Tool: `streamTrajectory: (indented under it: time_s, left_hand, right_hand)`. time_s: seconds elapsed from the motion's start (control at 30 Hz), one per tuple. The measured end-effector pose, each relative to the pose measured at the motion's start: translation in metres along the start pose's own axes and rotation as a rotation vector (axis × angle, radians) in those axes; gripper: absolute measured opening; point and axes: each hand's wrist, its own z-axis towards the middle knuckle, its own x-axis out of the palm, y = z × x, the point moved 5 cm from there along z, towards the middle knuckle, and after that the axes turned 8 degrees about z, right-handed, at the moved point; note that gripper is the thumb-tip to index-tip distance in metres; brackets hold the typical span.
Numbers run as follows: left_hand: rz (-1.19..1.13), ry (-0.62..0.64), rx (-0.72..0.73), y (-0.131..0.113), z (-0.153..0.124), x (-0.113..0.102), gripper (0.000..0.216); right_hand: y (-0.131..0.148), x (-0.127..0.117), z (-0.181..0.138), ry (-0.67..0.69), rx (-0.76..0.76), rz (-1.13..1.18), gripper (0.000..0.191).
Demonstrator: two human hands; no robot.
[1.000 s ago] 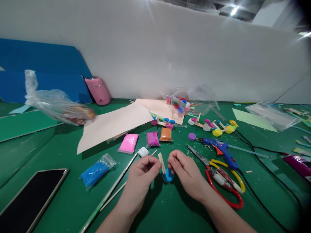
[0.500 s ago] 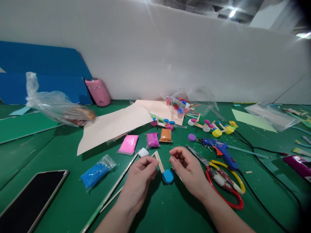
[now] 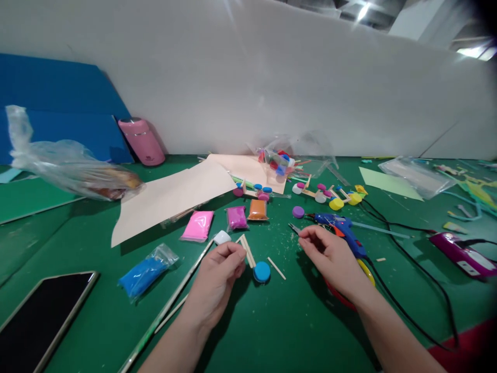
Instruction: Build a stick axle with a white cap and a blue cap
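Note:
My left hand is closed in a pinch, thumb against forefinger; whatever it holds is hidden. Beside its fingertips lie pale wooden sticks and a round blue cap. A white cap is just behind this hand. A short loose stick lies between my hands. My right hand, fingers loosely curled and apart, is over a pair of scissors. Its fingertips are near the blades, and the hand covers most of the handles. Right behind it lies a blue glue gun.
Bags of pink, purple, orange and blue clay lie about. A phone is at left, with a long rod nearer me. Small wheeled stick models stand behind. Black cords cross the right side.
My right hand has moved right, away from the short stick, to above the scissors. The left hand keeps its pinch by the sticks. The view has shifted slightly right.

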Motion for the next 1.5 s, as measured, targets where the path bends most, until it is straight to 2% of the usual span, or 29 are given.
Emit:
streamTrajectory:
  time_s: [0.07, 0.13, 0.33, 0.4, 0.47, 0.63, 0.8, 0.97, 1.07, 1.13, 1.3, 1.5]
  left_hand:
    - [0.002, -0.008, 0.017, -0.001, 0.001, 0.000, 0.016]
    - [-0.004, -0.011, 0.026, -0.001, 0.001, -0.001, 0.016]
    - [-0.036, 0.011, 0.038, -0.001, 0.003, -0.001, 0.018]
    - [-0.053, 0.033, 0.032, -0.001, 0.002, 0.000, 0.020]
    - [-0.068, 0.050, 0.030, 0.000, 0.002, 0.001, 0.020]
    - [-0.066, 0.049, 0.010, 0.002, 0.001, 0.002, 0.019]
    - [-0.054, 0.043, 0.006, 0.004, 0.001, 0.001, 0.017]
    - [-0.065, 0.046, 0.010, 0.004, 0.002, 0.000, 0.017]
    - [-0.064, 0.053, 0.005, 0.003, 0.002, 0.000, 0.018]
    - [-0.073, 0.063, -0.003, 0.004, 0.001, 0.001, 0.018]
    - [-0.091, 0.074, -0.043, 0.006, -0.001, 0.003, 0.016]
    - [-0.105, 0.114, -0.030, 0.005, -0.002, 0.006, 0.017]
  right_hand:
    - [-0.009, -0.005, -0.008, 0.028, 0.023, -0.109, 0.012]
    - [-0.020, -0.017, -0.015, -0.021, 0.037, -0.237, 0.014]
    - [-0.061, -0.084, -0.024, -0.373, 0.017, -0.618, 0.035]
    - [-0.083, -0.099, -0.024, -0.395, 0.156, -0.574, 0.043]
    - [-0.100, -0.104, -0.022, -0.355, 0.265, -0.448, 0.044]
    - [-0.110, -0.098, -0.010, -0.310, 0.361, -0.352, 0.042]
    - [-0.112, -0.100, -0.003, -0.306, 0.432, -0.210, 0.020]
    - [-0.099, -0.093, -0.016, -0.184, 0.469, 0.125, 0.033]
    - [-0.075, -0.077, -0.024, -0.047, 0.446, 0.549, 0.033]
    - [-0.057, -0.066, -0.029, 0.023, 0.424, 0.683, 0.031]
    - [-0.022, -0.040, -0.038, 0.151, 0.288, 0.611, 0.018]
    - [-0.011, -0.016, -0.052, 0.250, 0.260, 0.434, 0.021]
